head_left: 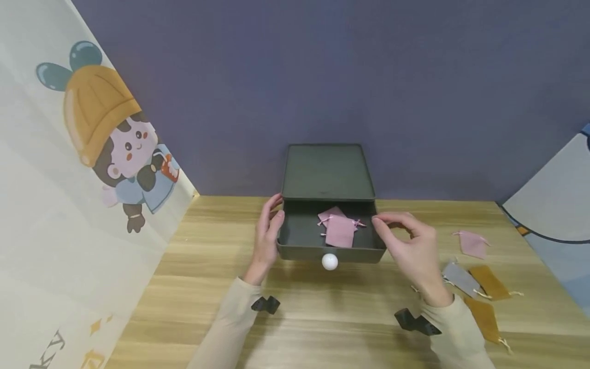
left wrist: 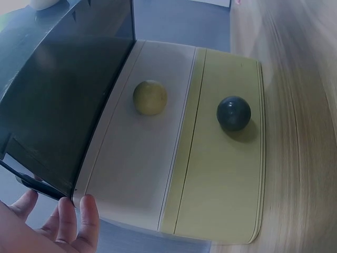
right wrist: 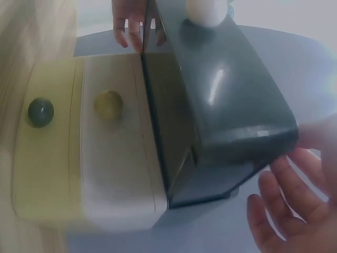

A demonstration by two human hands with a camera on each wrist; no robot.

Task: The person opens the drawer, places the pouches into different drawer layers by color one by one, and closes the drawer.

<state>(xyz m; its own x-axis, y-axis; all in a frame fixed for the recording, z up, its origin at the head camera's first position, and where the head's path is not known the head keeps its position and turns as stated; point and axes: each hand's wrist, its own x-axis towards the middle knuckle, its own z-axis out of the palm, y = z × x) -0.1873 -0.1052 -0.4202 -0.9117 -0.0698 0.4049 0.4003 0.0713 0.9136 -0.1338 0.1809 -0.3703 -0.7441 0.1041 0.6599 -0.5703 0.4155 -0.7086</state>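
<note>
A small dark green chest of drawers (head_left: 328, 171) stands against the wall, its top drawer (head_left: 299, 233) pulled out. Two pink drawstring pouches (head_left: 340, 231) lie overlapping inside, and a white round knob (head_left: 329, 262) sits on the drawer front. My left hand (head_left: 266, 238) rests along the left side, thumb by the drawer wall and fingers at the chest's edge. At the right rim, the thumb and forefinger of my right hand (head_left: 410, 246) pinch the drawer wall. Below, both wrist views show a cream drawer (left wrist: 139, 153) with a yellow knob and a yellow-green drawer (left wrist: 216, 184) with a dark knob.
On the wooden table (head_left: 332, 328), right of my right hand, lie another pink pouch (head_left: 472, 244), a grey pouch (head_left: 462, 278) and two mustard pouches, one farther back (head_left: 490, 282) and one nearer (head_left: 483, 318). A purple-grey wall (head_left: 322, 77) rises behind; a cartoon-printed panel (head_left: 46, 205) stands left.
</note>
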